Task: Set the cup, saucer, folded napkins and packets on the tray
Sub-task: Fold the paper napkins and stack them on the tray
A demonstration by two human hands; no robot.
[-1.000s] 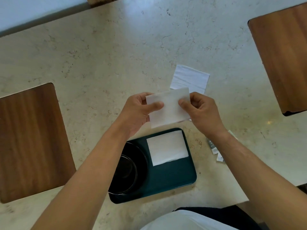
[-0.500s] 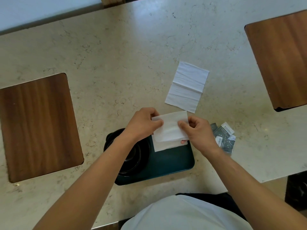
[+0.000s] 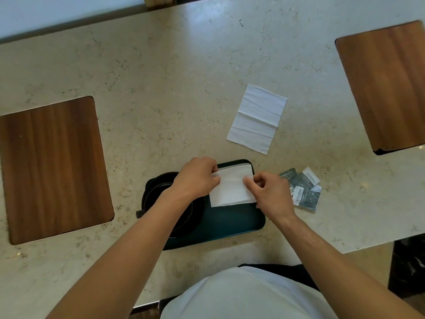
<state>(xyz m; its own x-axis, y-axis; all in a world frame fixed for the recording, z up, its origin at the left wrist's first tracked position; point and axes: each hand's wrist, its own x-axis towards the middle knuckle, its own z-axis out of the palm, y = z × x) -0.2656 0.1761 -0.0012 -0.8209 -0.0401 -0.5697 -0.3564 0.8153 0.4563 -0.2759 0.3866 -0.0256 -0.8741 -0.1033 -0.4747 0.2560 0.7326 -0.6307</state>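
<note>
I see both hands over the tray (image 3: 220,229), which sits near the counter's (image 3: 161,88) front edge, w/ the person's white shirt (image 3: 248,295) at bottom of frame. L hand (image 3: 195,180) pinches the folded napkin (image 3: 232,189) at its left edge, thumb & fingers pressed together on the paper; R hand (image 3: 271,194) pinches the right edge, thumb & forefinger closed on it, other fingers curled in. Napkin lies low over the tray's far right part; can't tell if it's fully down or just above. A sliver of a 2nd white layer shows along its far edge, so it looks stacked on another folded one, but I can't be sure. Cup (image 3: 181,210) & saucer (image 3: 154,192) are on the tray's left half, both dark, mostly hidden under the L forearm; saucer rim sticks past the tray's left edge. Spare napkin (image 3: 256,119), opened flat w/ creases, lies on the counter beyond the tray, to the right, well apart. Packets (image 3: 303,188), grey w/ white labels, sit in a loose overlapping pile on the counter just right of the tray, beside the R hand, not touching it. Two wood panels are set into the counter, one far left (image 3: 53,166), one far right (image 3: 386,88).
</note>
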